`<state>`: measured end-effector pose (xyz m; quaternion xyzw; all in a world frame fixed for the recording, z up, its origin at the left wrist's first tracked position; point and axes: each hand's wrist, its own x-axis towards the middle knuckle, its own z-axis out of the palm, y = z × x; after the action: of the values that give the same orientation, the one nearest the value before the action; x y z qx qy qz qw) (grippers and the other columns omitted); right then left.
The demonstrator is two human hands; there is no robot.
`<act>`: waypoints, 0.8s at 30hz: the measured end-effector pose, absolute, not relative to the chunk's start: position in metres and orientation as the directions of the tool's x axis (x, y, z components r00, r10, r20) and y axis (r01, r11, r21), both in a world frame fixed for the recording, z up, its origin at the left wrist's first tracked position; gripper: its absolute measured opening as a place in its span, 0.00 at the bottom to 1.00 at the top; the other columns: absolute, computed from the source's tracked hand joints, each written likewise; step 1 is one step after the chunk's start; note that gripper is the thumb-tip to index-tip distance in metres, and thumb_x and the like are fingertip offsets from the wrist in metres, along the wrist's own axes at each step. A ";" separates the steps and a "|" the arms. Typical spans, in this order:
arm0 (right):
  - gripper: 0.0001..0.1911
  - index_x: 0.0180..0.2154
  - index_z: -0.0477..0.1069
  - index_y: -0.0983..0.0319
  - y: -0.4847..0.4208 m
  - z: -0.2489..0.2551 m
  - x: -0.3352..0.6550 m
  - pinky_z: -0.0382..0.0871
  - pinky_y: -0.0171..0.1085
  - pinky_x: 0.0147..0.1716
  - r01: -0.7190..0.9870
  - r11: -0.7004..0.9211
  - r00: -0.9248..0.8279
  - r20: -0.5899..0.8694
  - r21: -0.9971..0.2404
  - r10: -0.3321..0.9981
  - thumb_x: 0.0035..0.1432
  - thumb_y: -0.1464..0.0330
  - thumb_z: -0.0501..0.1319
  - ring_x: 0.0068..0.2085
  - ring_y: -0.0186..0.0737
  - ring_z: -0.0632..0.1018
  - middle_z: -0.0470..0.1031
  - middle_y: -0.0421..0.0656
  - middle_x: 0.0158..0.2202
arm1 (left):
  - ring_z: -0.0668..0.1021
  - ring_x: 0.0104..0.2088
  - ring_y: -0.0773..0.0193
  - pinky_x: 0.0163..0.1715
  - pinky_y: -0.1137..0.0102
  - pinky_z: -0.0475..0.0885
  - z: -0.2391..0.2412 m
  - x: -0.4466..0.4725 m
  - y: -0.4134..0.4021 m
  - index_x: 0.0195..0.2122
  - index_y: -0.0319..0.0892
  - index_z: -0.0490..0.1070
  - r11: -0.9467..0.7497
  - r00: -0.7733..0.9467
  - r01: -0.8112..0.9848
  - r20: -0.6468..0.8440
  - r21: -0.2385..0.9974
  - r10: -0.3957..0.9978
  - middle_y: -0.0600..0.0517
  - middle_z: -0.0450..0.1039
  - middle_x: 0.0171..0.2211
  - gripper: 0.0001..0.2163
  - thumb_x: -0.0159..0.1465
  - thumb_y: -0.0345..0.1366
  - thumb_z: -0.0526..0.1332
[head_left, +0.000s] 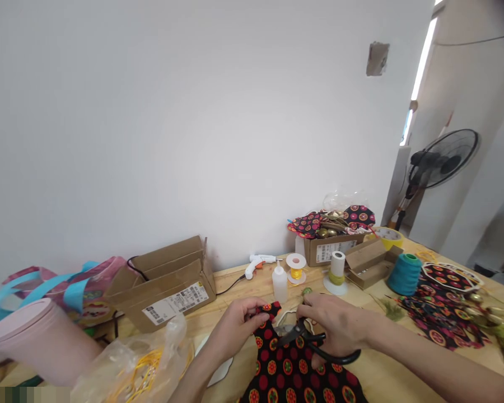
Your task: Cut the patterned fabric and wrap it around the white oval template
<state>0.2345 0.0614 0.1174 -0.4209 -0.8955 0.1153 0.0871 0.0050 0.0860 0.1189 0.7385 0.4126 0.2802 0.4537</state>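
Left hand (pixel 239 320) pinches cloth (pixel 294 369) edge | right hand (pixel 334 322) grips scissors (pixel 315 342) on cloth | cutting seems only begun, most cloth uncut

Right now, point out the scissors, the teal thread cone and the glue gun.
scissors (pixel 315 344): head view, on the black handle loop under the right hand.
teal thread cone (pixel 404 274): head view, on the middle of its wound side.
glue gun (pixel 258 262): head view, on its white body.

We lost the patterned fabric (pixel 294 375) at the bottom edge, and the pink tub (pixel 33 341) at the left. Our right hand (pixel 336 322) hid the scissors' (pixel 315 344) upper handle; the box labels (pixel 174 304) were too small to read.
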 end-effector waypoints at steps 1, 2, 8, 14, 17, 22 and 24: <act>0.23 0.37 0.68 0.61 0.064 0.121 0.230 0.65 0.38 0.31 0.729 0.628 -0.642 0.044 -0.273 0.765 0.35 0.59 0.65 0.33 0.45 0.71 0.69 0.45 0.33 | 0.73 0.29 0.64 0.28 0.71 0.65 0.120 0.005 0.085 0.33 0.41 0.73 -0.261 0.512 0.359 0.044 0.896 0.858 0.51 0.74 0.29 0.10 0.54 0.38 0.57; 0.23 0.37 0.69 0.60 0.066 0.124 0.226 0.64 0.37 0.31 0.719 0.638 -0.656 0.034 -0.276 0.754 0.35 0.60 0.65 0.34 0.44 0.72 0.69 0.45 0.33 | 0.72 0.29 0.64 0.28 0.72 0.65 0.121 0.006 0.085 0.33 0.41 0.73 -0.273 0.521 0.363 0.049 0.891 0.852 0.51 0.74 0.29 0.09 0.54 0.37 0.57; 0.23 0.39 0.70 0.58 0.071 0.134 0.210 0.63 0.34 0.27 0.671 0.691 -0.702 0.072 -0.268 0.709 0.37 0.60 0.65 0.31 0.42 0.74 0.73 0.43 0.33 | 0.72 0.30 0.63 0.30 0.71 0.65 0.121 0.008 0.082 0.31 0.41 0.73 -0.324 0.532 0.375 0.085 0.868 0.842 0.51 0.74 0.29 0.08 0.55 0.35 0.56; 0.10 0.28 0.74 0.59 0.078 0.130 0.211 0.57 0.32 0.19 0.633 0.762 -0.763 0.057 -0.140 0.644 0.43 0.60 0.62 0.24 0.38 0.73 0.75 0.41 0.23 | 0.72 0.29 0.63 0.29 0.72 0.64 0.120 0.010 0.082 0.30 0.42 0.73 -0.339 0.526 0.377 0.102 0.862 0.844 0.52 0.74 0.28 0.08 0.55 0.36 0.56; 0.09 0.27 0.74 0.60 0.081 0.127 0.213 0.56 0.32 0.19 0.604 0.791 -0.789 0.068 -0.096 0.611 0.45 0.62 0.61 0.23 0.39 0.74 0.76 0.42 0.22 | 0.72 0.29 0.64 0.28 0.73 0.63 0.120 0.011 0.082 0.30 0.42 0.73 -0.341 0.524 0.376 0.106 0.862 0.845 0.52 0.74 0.27 0.07 0.55 0.35 0.56; 0.14 0.33 0.72 0.60 0.079 0.128 0.218 0.60 0.32 0.22 0.609 0.766 -0.768 0.089 -0.206 0.635 0.43 0.60 0.61 0.27 0.40 0.75 0.76 0.42 0.27 | 0.72 0.29 0.63 0.29 0.72 0.64 0.119 0.012 0.082 0.31 0.41 0.73 -0.332 0.532 0.352 0.104 0.875 0.840 0.52 0.74 0.28 0.08 0.55 0.36 0.56; 0.17 0.35 0.71 0.60 0.078 0.130 0.218 0.62 0.32 0.25 0.616 0.748 -0.757 0.078 -0.245 0.649 0.42 0.59 0.62 0.30 0.42 0.76 0.76 0.43 0.30 | 0.73 0.29 0.63 0.29 0.72 0.64 0.119 0.013 0.081 0.31 0.41 0.73 -0.326 0.536 0.341 0.103 0.882 0.838 0.52 0.75 0.28 0.08 0.55 0.36 0.56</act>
<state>0.2175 0.0775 0.1298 -0.3395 -0.9316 0.1026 0.0792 0.0129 0.0815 0.1193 0.7620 0.3868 0.2870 0.4329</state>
